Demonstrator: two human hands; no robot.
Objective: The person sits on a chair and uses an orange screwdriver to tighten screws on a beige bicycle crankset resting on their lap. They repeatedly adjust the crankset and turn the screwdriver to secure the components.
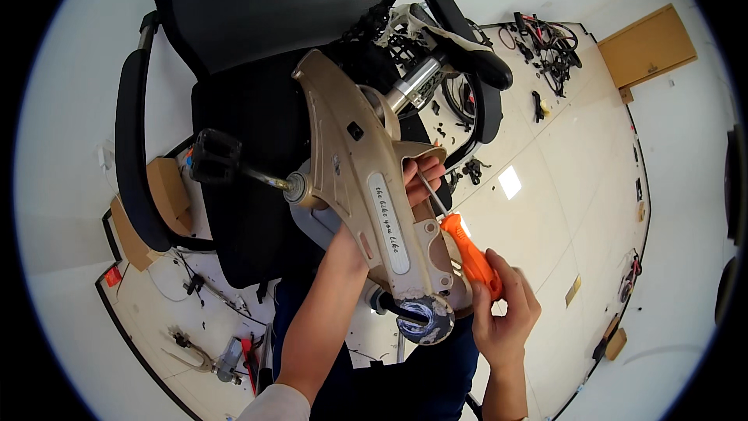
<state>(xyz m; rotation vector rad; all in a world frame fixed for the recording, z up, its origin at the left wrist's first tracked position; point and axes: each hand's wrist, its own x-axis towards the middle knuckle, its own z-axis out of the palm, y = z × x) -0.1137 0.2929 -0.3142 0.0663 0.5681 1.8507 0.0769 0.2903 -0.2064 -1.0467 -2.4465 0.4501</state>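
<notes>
Since the frame (347,148) overhangs the seat's front edge (253,265), the left hand (425,176) likely braces it, grip unclear; the right hand (506,316) pinches the screwdriver (470,252).

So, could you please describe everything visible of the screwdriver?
The screwdriver has an orange handle, apparently plastic, and a slim metallic shaft. It slants at the tan frame's right edge, handle toward the lower right, where the right hand holds its end. The shaft points up-left, toward the left hand; the tip cannot be made out.
</notes>
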